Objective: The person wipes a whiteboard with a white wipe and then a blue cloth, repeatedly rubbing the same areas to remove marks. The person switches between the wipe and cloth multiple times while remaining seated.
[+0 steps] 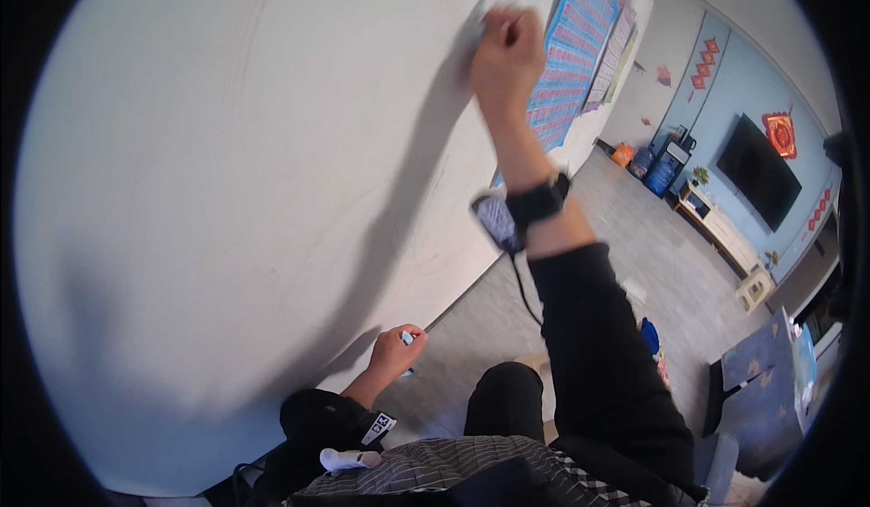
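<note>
In front of me is a large white wall surface (204,187) with faint red streaks and thin dark scuffs. My right hand (508,58), raised and blurred, presses a crumpled whitish wipe (485,8) against it, near a blue printed chart (578,51). Much of the wipe is hidden by the fingers. Lower down, my left hand (395,354) is curled around a small light-blue item (407,338), mostly covered, so its kind cannot be told. A black strap with a device (499,221) and cable circles my right wrist.
More paper sheets (612,58) hang beside the chart. Across the grey floor (612,194) stand a TV cabinet (720,228), blue water bottles (659,177) and a plastic stool (754,289). A cloth-covered table (754,385) is at the right. A white object (350,459) lies against my striped clothing.
</note>
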The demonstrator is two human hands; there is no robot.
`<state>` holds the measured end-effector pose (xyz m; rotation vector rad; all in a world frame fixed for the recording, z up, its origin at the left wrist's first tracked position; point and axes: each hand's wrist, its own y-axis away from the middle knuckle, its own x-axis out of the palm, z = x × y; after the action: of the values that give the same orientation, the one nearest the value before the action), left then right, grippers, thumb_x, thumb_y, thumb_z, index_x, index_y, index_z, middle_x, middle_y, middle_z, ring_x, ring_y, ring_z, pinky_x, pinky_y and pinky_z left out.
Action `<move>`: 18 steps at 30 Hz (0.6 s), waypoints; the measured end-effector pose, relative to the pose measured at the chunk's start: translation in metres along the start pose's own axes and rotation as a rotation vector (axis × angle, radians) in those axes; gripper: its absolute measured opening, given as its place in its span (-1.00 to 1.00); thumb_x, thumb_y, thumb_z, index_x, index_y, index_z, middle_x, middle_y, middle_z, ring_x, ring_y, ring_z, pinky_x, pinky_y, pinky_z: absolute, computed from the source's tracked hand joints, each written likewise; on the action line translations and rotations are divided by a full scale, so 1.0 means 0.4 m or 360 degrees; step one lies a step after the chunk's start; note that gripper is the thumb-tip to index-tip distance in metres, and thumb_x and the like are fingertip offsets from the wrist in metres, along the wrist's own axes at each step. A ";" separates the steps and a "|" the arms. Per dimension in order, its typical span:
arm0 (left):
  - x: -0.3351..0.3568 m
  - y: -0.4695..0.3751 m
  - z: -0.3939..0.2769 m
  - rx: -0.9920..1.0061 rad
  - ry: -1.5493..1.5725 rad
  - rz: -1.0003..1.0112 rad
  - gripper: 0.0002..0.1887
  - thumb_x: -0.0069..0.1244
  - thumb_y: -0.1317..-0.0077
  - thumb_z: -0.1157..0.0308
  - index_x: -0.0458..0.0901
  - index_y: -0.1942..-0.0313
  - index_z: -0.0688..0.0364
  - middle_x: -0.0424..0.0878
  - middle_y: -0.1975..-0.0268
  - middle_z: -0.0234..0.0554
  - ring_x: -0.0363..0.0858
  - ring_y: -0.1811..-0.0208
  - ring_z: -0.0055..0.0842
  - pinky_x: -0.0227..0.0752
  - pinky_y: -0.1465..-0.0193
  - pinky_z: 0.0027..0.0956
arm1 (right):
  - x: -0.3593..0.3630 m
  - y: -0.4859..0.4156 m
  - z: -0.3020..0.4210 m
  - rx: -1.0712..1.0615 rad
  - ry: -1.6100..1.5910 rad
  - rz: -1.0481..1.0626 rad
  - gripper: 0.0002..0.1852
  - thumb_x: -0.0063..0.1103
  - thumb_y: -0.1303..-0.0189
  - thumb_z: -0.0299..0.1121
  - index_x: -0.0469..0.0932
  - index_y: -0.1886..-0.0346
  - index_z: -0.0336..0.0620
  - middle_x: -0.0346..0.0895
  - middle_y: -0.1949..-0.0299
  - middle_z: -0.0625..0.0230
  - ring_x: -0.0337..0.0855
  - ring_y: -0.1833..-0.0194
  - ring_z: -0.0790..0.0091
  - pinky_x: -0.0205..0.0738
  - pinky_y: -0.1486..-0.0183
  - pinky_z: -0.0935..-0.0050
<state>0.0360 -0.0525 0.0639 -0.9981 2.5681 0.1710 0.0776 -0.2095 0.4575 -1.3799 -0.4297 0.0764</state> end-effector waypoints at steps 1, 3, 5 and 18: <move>-0.001 0.002 0.001 0.0060 0.0023 -0.0003 -0.75 0.14 -0.26 0.18 0.75 0.24 0.17 0.74 0.41 -0.18 0.72 0.36 -0.44 0.54 0.24 -0.38 | -0.010 0.058 0.041 -0.0103 -0.0048 0.0101 -0.88 0.13 -0.13 -0.68 0.55 0.38 -0.21 0.54 0.40 0.17 0.58 0.33 0.26 0.49 0.29 0.36; -0.005 0.005 -0.001 0.0107 0.0074 0.0013 -0.72 0.12 -0.25 0.14 0.75 0.22 0.15 0.75 0.33 -0.03 0.73 0.27 -0.19 0.56 0.16 -0.27 | -0.028 0.164 0.109 -0.0678 -0.0238 0.0430 -0.84 0.18 -0.05 -0.75 0.53 0.40 -0.24 0.49 0.45 0.21 0.54 0.37 0.21 0.46 0.29 0.38; -0.010 0.008 -0.004 0.0138 0.0005 -0.0032 -0.74 0.13 -0.25 0.15 0.75 0.24 0.13 0.75 0.30 -0.02 0.73 0.26 -0.18 0.56 0.15 -0.27 | -0.026 0.170 0.118 -0.0616 -0.0198 0.0503 -0.80 0.18 0.04 -0.79 0.52 0.42 -0.26 0.48 0.43 0.21 0.52 0.37 0.14 0.47 0.27 0.36; -0.032 0.028 -0.028 0.0153 -0.0013 0.0003 -0.78 0.13 -0.24 0.17 0.73 0.26 0.11 0.73 0.30 -0.02 0.69 0.27 -0.16 0.53 0.16 -0.21 | 0.015 0.127 0.209 0.0004 -0.0205 0.0261 -0.83 0.16 -0.15 -0.69 0.45 0.50 -0.25 0.41 0.51 0.21 0.43 0.46 0.19 0.39 0.42 0.37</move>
<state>0.0336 -0.0388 0.0790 -0.9579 2.5440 0.0513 0.0648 -0.1195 0.4210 -1.4108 -0.4223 0.3015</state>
